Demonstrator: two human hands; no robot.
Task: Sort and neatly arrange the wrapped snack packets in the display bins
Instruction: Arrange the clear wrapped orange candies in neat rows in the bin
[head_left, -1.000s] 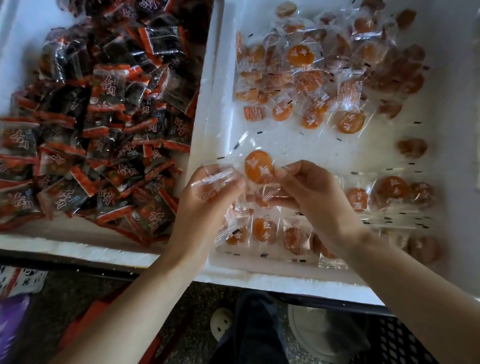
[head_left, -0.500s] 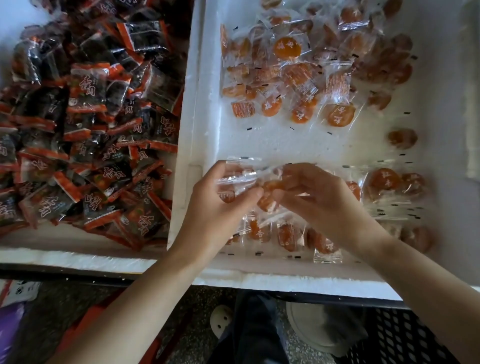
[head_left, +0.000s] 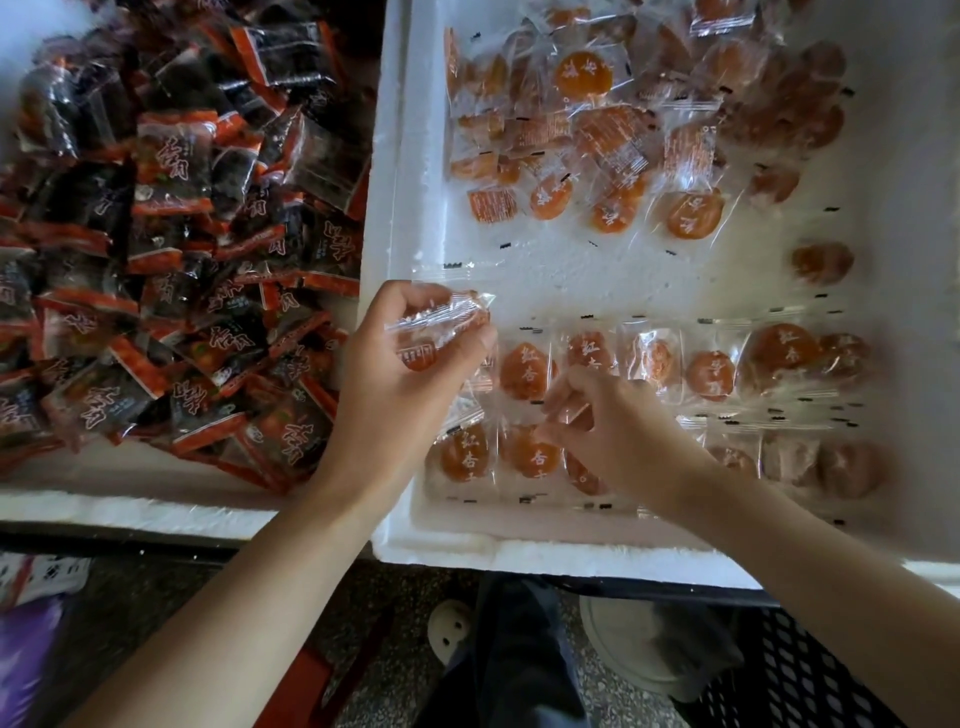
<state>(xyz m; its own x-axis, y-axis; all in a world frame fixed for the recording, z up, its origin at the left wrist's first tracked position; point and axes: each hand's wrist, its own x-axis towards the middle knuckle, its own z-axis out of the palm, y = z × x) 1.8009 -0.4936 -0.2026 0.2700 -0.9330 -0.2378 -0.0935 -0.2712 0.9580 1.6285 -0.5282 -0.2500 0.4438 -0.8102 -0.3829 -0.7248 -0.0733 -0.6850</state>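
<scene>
Two white foam bins sit side by side in the head view, their walls touching. The left bin (head_left: 156, 512) is heaped almost edge to edge with dark plastic packets with red-orange sealed ends (head_left: 171, 249), lying at all angles. The right bin (head_left: 402, 171) carries clear plastic packets, each with a round orange snack inside. Towards its far edge these lie in a loose, overlapping pile (head_left: 582, 124) that stretches from near the left wall towards the far right corner. One blurred lone packet (head_left: 821, 262) lies by itself near the right edge, between the pile and the rows. Along the near edge two tidy rows run left to right, the farther row (head_left: 711, 374) and the nearer row (head_left: 530, 457). Their packets lie side by side with printed faces up, and their right ends are blurred.

The left hand (head_left: 405, 384) is at the near left corner of the right bin, over the left end of the farther row. Its fingers and thumb are curled round a small bunch of clear packets (head_left: 441, 325). The right hand (head_left: 623, 436) is just beside it, where the two rows meet. Its fingertips (head_left: 558, 410) bend inward and pinch a single clear packet (head_left: 579, 415), mostly hidden by the fingers.

Below the bins' near edges show a speckled floor (head_left: 384, 660), a dark trouser leg (head_left: 519, 670), a pale shoe (head_left: 449, 629) and a black mesh crate (head_left: 810, 680).
</scene>
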